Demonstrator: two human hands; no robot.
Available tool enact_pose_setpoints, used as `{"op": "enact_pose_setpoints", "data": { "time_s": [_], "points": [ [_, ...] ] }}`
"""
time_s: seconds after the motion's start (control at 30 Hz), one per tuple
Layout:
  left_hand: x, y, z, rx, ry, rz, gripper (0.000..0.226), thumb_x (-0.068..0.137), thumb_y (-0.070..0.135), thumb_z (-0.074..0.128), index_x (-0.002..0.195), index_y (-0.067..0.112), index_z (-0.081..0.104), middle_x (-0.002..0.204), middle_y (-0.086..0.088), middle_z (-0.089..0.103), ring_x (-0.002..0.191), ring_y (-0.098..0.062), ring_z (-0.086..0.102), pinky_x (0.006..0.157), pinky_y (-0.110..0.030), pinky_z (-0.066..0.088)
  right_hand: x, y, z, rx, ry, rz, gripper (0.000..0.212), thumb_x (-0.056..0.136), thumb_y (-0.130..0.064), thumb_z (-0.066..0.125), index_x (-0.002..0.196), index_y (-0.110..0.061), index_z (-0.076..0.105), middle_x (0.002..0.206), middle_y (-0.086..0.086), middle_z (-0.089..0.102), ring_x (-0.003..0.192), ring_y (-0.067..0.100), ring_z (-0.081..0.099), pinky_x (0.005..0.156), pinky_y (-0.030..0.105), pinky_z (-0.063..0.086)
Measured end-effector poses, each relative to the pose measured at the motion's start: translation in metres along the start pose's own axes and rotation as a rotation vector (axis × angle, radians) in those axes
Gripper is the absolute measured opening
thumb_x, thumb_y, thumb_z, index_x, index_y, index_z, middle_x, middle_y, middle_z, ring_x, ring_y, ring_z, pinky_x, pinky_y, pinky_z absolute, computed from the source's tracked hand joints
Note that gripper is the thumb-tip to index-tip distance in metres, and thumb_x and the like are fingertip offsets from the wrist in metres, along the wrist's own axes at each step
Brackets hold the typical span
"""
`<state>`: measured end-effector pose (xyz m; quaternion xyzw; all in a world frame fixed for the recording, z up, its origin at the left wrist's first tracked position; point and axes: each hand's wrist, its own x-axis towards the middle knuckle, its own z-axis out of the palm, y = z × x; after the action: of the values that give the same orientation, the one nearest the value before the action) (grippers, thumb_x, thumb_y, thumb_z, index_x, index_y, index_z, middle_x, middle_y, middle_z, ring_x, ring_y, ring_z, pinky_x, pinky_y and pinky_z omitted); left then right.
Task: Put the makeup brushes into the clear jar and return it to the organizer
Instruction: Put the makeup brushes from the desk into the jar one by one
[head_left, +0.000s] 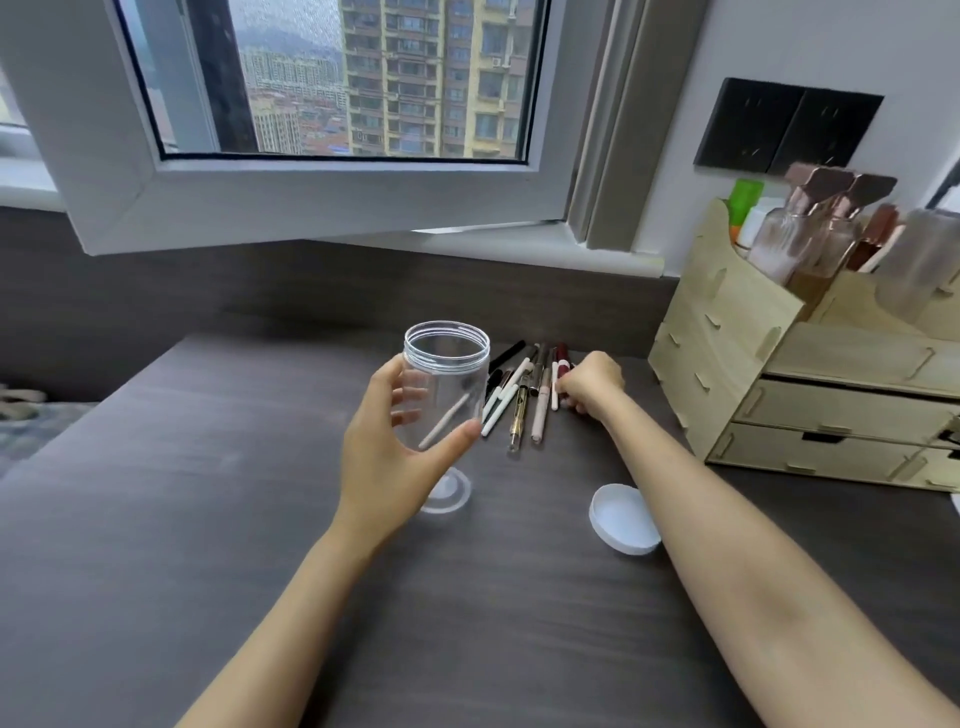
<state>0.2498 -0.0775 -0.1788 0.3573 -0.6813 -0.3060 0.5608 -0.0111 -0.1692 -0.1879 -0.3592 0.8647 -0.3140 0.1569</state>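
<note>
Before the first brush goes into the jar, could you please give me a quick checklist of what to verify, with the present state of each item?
1. Clear jar held firmly by the left hand: ok, fingers wrapped around it, lifted off the table.
2. Jar mouth open and facing up: ok, the white lid lies apart on the table.
3. Jar empty: cannot tell; a pale stick shows through the wall, possibly lying behind it.
4. Right hand has a brush: cannot tell; it is closed at the right edge of the makeup brushes.
5. Space in the wooden organizer for the jar: cannot tell.
</note>
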Motion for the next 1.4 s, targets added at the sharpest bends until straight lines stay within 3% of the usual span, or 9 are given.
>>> {"op": "enact_pose_setpoints", "data": {
  "time_s": [0.17,0.37,0.53,0.7,0.83,0.93,1.1,1.23,1.4],
  "points": [
    [-0.008,-0.002,0.003,0.008,-0.080,-0.013,0.068,0.055,0.053,0.076,0.112,0.056,0.039,0.108,0.026,0.057,0.098,0.003,0.059,0.081,-0.009,0.047,-0.029,-0.009,-0.035,0.466,-0.179,0.095,0.017,0.083,0.004,0.054,0.073,-0.009,0.049,0.056,0.009,0.054,0.027,0.012,0.051,0.028,0.016,0.041],
    [-0.013,0.001,0.003,-0.006,-0.122,-0.002,0.074,0.056,0.052,0.076,0.118,0.051,0.037,0.113,0.020,0.059,0.101,-0.003,0.062,0.084,-0.009,0.045,-0.127,-0.040,-0.100,0.927,-0.384,-0.261,0.014,0.084,0.011,0.051,0.080,-0.002,0.054,0.064,0.010,0.068,0.046,0.011,0.067,0.045,0.020,0.054],
    [-0.015,0.005,0.002,0.003,-0.162,0.005,0.071,0.057,0.052,0.076,0.118,0.049,0.039,0.113,0.031,0.056,0.100,0.001,0.060,0.088,-0.014,0.047,-0.192,-0.060,-0.104,0.533,-0.266,-0.666,0.017,0.076,-0.001,0.064,0.073,-0.012,0.051,0.061,0.002,0.062,0.053,0.012,0.060,0.048,0.026,0.049],
    [-0.016,0.007,-0.001,0.016,-0.187,0.014,0.071,0.058,0.051,0.077,0.119,0.048,0.039,0.116,0.029,0.057,0.103,-0.005,0.062,0.090,-0.018,0.048,-0.194,-0.069,-0.102,0.136,-0.184,-0.700,0.019,0.075,-0.023,0.060,0.072,-0.006,0.069,0.056,-0.004,0.060,0.060,0.012,0.052,0.065,0.040,0.048],
    [-0.014,0.005,-0.001,0.014,-0.213,0.014,0.076,0.058,0.052,0.076,0.124,0.036,0.042,0.115,0.024,0.059,0.104,-0.005,0.061,0.091,-0.020,0.049,-0.194,-0.075,-0.109,-0.041,-0.278,-0.779,0.012,0.079,-0.023,0.067,0.069,-0.018,0.071,0.057,-0.012,0.059,0.055,0.004,0.052,0.054,0.019,0.038],
    [-0.013,0.005,-0.001,0.008,-0.211,0.014,0.075,0.057,0.053,0.076,0.122,0.040,0.042,0.114,0.027,0.059,0.103,-0.004,0.060,0.089,-0.016,0.048,-0.188,-0.080,-0.110,-0.144,-0.257,-0.827,0.013,0.077,-0.029,0.070,0.069,-0.018,0.072,0.058,-0.013,0.058,0.055,0.004,0.053,0.054,0.018,0.037],
    [-0.012,0.005,-0.003,0.019,-0.214,0.017,0.070,0.057,0.053,0.076,0.116,0.052,0.038,0.109,0.040,0.055,0.101,0.000,0.060,0.086,-0.011,0.047,-0.183,-0.087,-0.111,-0.279,-0.332,-0.836,0.019,0.077,-0.033,0.072,0.072,-0.015,0.075,0.050,-0.013,0.052,0.048,0.004,0.047,0.049,0.016,0.032],
    [-0.010,0.004,-0.006,-0.006,-0.200,0.012,0.071,0.055,0.050,0.076,0.116,0.049,0.040,0.109,0.040,0.055,0.100,0.003,0.060,0.085,-0.010,0.046,-0.155,-0.076,-0.112,0.122,-0.284,-0.664,0.023,0.081,-0.028,0.067,0.072,-0.009,0.075,0.057,-0.004,0.061,0.052,0.004,0.050,0.053,0.017,0.041],
    [-0.006,0.001,-0.008,-0.024,-0.152,-0.033,0.070,0.053,0.050,0.076,0.114,0.051,0.041,0.107,0.034,0.057,0.100,-0.002,0.061,0.084,-0.009,0.046,-0.107,-0.039,-0.046,-0.189,-0.132,-0.367,0.027,0.078,-0.022,0.063,0.053,-0.012,0.062,0.082,0.016,0.075,0.074,0.027,0.066,0.070,0.029,0.050]
  ]
}}
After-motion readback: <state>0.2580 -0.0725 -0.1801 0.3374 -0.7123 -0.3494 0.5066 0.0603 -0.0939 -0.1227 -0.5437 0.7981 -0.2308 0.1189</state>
